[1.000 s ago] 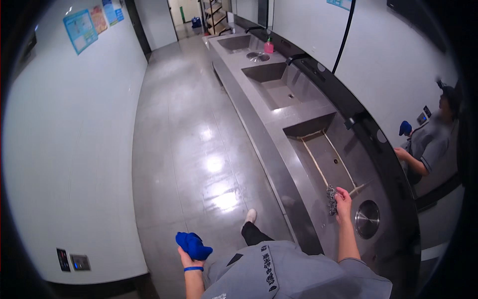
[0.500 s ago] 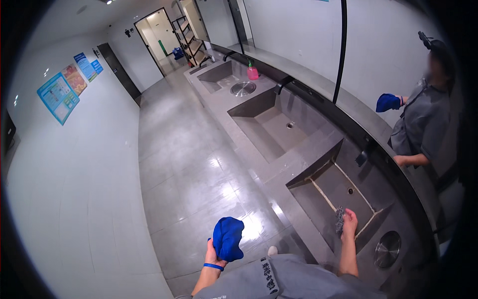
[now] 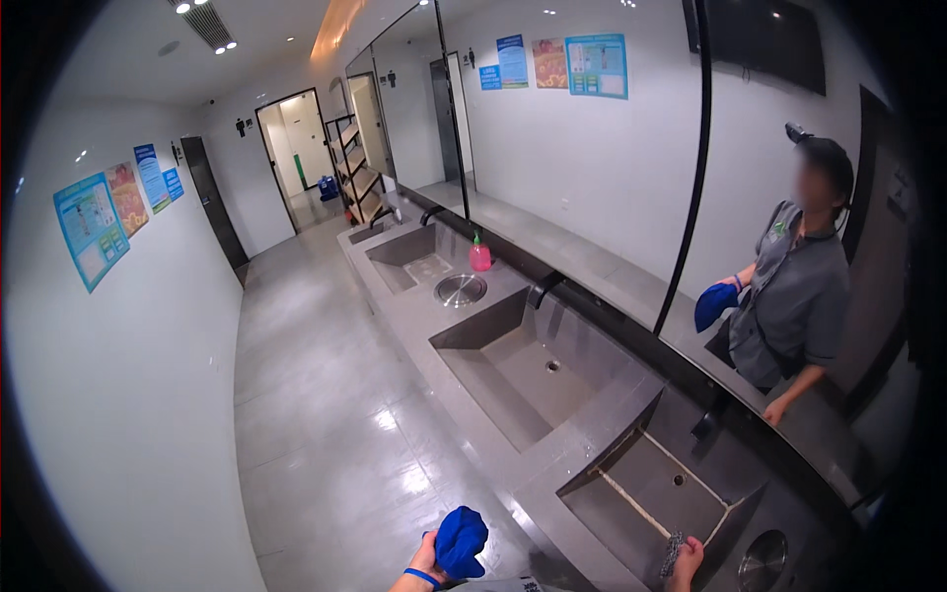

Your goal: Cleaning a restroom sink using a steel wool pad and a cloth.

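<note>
A bunched blue cloth [image 3: 462, 542] is in my left hand [image 3: 424, 562], which is closed round it over the floor, left of the counter. My right hand [image 3: 690, 558] pinches a grey, curly scouring pad [image 3: 673, 555], seemingly metal wool. It is over the near end of the closest sink [image 3: 631, 474]; whether the pad touches the stone cannot be made out. Pale yellowish lines run along the seams of this basin's floor, round a small drain [image 3: 679, 481]. A black faucet [image 3: 706, 424] juts out above it.
Along the grey counter lie a middle sink [image 3: 528, 395] and a farther sink [image 3: 409, 261]. A pink soap bottle [image 3: 479, 257] stands by the mirror [image 3: 582, 138]. Round metal lids [image 3: 461, 290] are set into the countertop. A shelf rack [image 3: 357, 173] stands beyond, near a doorway.
The view has tilted upward, so counter and hands sit lower in the picture and more of the mirror shows. Both hands keep hold of the cloth and the scouring pad.
</note>
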`<state>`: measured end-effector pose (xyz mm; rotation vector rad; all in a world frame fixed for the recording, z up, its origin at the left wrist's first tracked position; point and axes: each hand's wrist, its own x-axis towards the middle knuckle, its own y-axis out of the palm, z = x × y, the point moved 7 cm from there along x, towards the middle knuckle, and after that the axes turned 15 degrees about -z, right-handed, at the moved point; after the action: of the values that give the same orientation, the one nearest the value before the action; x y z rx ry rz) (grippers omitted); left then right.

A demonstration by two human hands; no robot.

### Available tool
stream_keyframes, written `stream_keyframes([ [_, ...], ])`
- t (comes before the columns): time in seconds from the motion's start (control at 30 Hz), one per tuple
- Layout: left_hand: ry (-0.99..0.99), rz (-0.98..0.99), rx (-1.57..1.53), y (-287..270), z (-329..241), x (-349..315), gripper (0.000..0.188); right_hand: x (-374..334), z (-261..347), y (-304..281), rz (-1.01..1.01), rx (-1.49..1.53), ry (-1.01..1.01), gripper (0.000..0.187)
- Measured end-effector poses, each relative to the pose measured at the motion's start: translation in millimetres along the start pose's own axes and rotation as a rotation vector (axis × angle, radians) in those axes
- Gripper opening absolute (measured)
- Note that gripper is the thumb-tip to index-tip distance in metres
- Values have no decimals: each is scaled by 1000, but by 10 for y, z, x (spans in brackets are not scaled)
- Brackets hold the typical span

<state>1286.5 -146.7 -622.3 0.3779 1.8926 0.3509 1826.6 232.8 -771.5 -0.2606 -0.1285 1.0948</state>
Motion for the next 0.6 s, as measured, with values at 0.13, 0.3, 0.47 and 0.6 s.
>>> stream_keyframes([
  [0.13,-1,38,31,24,-600,235,52,-437,281,310,-72,-15,-76,23],
  [0.3,15,122,40,212,-1579,558,47,-1168,1025,976,10,55,7,27],
  [0.47,47,176,43,271,-2513,837,43,-1713,1807,1706,-87,-162,-63,32],
  [0.6,75,172,-7,217,-3035,1043,40,-1865,2467,2385,-45,229,-24,34],
])
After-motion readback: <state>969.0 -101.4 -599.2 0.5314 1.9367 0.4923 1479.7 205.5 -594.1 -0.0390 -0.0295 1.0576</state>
